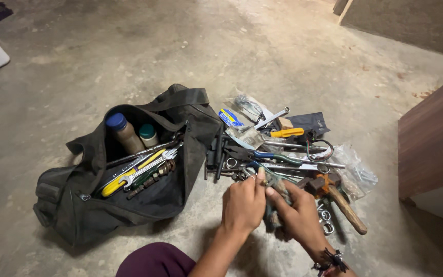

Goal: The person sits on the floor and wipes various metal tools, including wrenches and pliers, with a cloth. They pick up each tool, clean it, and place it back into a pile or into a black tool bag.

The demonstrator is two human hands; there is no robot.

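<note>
On the concrete floor (283,46), near us, our left hand (243,204) and right hand (299,215) have their grips pinched together on a small metal tool (271,180) (its kind unclear). Just beyond lies a tool pile (283,154); to the left sits an open black tool bag (78,205) holding wrenches (147,169).

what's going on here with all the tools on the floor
A person sits on a concrete floor and holds a small metal tool with both hands, the left hand and right hand close together over it. What kind of tool it is cannot be told. Just beyond the hands lies a pile of loose tools, among them a hammer and pliers. To the left an open black bag holds wrenches and two bottles.
</note>
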